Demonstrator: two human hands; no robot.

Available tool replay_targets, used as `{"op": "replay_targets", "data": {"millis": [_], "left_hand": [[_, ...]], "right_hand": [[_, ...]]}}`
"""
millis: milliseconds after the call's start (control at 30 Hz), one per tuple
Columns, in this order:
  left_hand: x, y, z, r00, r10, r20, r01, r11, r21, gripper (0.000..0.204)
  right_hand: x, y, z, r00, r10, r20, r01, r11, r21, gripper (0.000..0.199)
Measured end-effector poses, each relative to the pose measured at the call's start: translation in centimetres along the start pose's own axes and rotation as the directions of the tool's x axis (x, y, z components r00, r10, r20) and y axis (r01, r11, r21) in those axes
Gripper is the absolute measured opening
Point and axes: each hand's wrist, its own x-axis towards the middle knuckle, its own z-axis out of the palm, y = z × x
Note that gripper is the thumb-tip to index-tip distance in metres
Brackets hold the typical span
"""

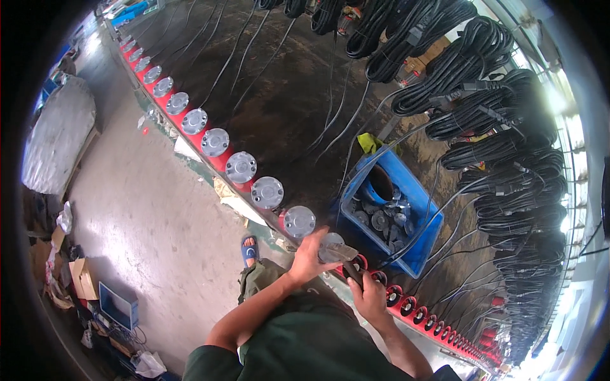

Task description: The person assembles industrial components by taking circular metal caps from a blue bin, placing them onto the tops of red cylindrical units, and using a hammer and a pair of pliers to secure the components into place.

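A row of red cylinders runs along the table's near edge. On the left part of the row they carry round clear-grey caps (266, 192). My left hand (307, 259) curls its fingers around the side of the last clear cap (332, 240) in that stretch. My right hand (370, 297) grips a hammer-like tool by its dark handle (352, 274). The tool's flat grey head (340, 252) lies over that cap's near side; whether it touches cannot be made out. To the right, uncapped red cylinders (394, 295) show dark round openings.
A blue crate (416, 257) of loose grey caps, with a blue round container (380, 185) inside, stands on the dark table (279, 101). Thin cables cross the tabletop. Bundles of black cable (470, 54) line the far side. A cardboard box (82, 278) sits on the floor at left.
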Motion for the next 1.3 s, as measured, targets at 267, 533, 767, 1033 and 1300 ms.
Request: {"op": "replay_targets", "data": {"millis": [267,533,767,1033,1300], "left_hand": [[0.1,0.0,-0.1,0.998,-0.038,0.044,0.038,0.999,-0.005,0.105],[0.0,-0.3,-0.1,0.999,-0.016,0.035,0.016,1.0,-0.007,0.108],[-0.1,-0.6,-0.2,0.999,-0.004,0.046,0.003,1.0,0.018,0.113],[0.4,0.4,-0.2,1.0,0.007,-0.008,-0.007,1.0,-0.029,0.113],[0.2,-0.3,0.3,0.998,0.048,-0.044,-0.049,0.999,-0.012,0.104]], "right_hand": [[-0.2,0.2,0.0,0.996,0.034,0.077,-0.027,0.996,-0.086,0.028],[0.0,-0.7,0.1,0.997,0.054,0.057,-0.051,0.997,-0.049,0.033],[1.0,-2.0,-1.6,0.999,0.0,0.042,0.001,0.999,-0.037,0.031],[0.7,-1.0,-1.2,0.999,-0.05,-0.003,0.05,0.999,0.006,0.029],[1.1,-0.1,-1.0,0.999,-0.045,0.024,0.046,0.998,-0.037,0.029]]}}
